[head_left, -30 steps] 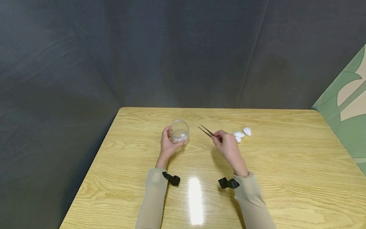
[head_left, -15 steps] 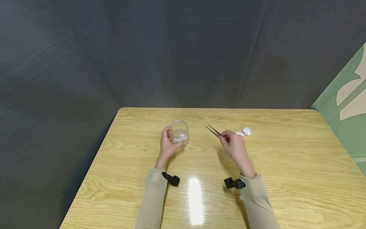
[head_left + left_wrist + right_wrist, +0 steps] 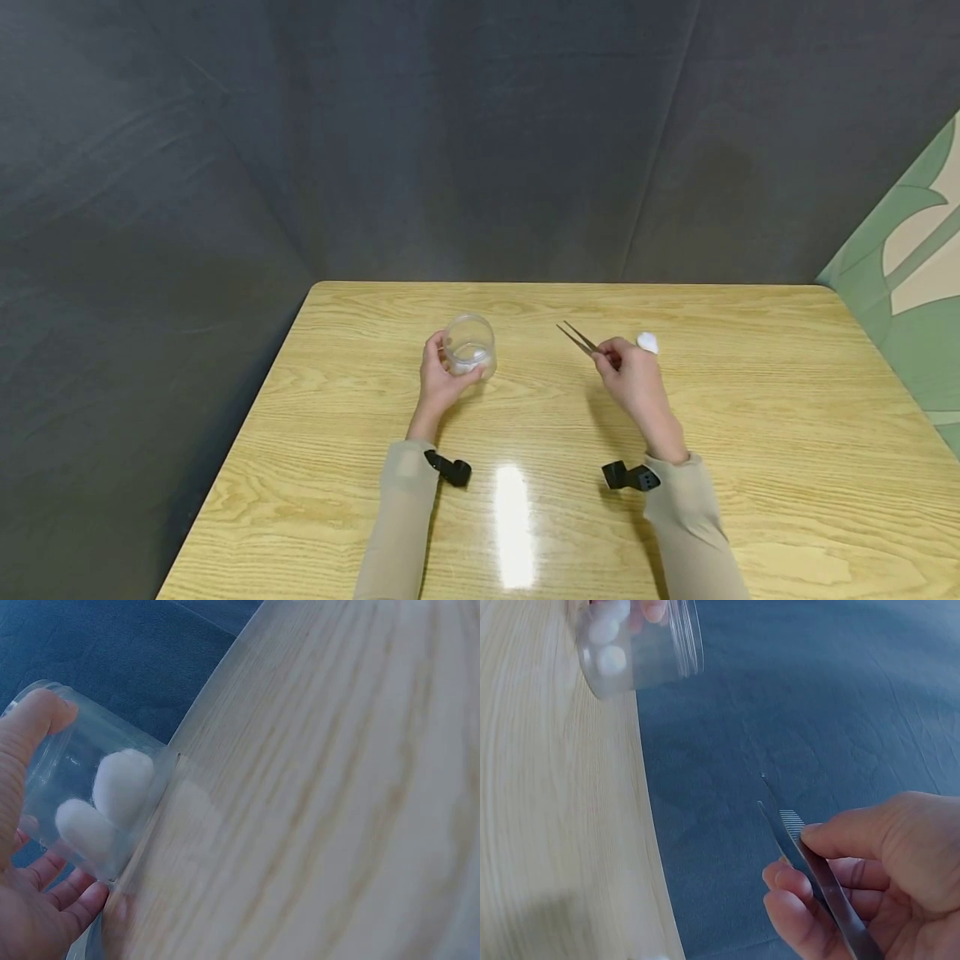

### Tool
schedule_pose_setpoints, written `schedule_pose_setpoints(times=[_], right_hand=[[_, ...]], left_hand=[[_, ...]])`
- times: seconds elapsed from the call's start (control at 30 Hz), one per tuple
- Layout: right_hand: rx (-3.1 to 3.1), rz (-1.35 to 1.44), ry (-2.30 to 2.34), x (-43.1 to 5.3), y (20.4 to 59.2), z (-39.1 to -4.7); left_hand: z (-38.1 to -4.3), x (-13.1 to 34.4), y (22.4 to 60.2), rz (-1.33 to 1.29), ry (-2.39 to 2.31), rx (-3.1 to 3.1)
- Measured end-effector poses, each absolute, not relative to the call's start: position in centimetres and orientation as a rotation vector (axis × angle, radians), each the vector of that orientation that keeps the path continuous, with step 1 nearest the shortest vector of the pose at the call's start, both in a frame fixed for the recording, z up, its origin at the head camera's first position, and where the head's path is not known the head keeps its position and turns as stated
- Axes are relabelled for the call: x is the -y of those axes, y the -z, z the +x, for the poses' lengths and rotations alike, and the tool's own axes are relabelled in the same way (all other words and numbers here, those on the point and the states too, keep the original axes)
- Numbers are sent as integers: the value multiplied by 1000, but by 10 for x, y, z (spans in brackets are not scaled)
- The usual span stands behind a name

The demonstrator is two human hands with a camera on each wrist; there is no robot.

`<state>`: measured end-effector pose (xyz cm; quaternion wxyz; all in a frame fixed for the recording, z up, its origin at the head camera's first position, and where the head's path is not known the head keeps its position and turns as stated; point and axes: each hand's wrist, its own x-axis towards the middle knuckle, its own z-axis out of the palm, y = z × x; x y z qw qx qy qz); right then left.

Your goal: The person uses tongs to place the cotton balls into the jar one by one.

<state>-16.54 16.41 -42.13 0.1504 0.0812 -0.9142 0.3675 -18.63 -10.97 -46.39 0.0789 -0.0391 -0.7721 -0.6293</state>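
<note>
My left hand grips a clear jar around its side, thumb toward the front. White cotton balls lie at the jar's bottom, seen through its wall in both wrist views. To the right of the jar, my right hand pinches metal tweezers between thumb and fingers. The tips point up and left toward the jar, spread apart with nothing between them. Just behind my right hand one loose cotton ball shows on the table; those beside it are hidden by the hand.
The wood-grain table runs back to a dark fabric partition. A panel with green leaf shapes stands beyond the table's right edge. Each wrist carries a black camera.
My right hand has moved right with the tweezers, away from the jar, and now covers most of the loose cotton balls. The left hand and jar have stayed in place.
</note>
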Motion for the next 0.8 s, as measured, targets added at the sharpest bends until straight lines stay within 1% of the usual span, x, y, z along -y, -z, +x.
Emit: schedule_pose_setpoints(times=[0.37,0.6,0.8], right_hand=[[2645,189,-1017,-181,421,-164],[2635,157,-1011,-195,420,-164],[2633,123,-987,-206,421,-163]], left_hand=[[-187,110,467,-107,1886,2314],[-204,115,499,-80,1902,2299],[-206,116,504,-77,1880,2297]])
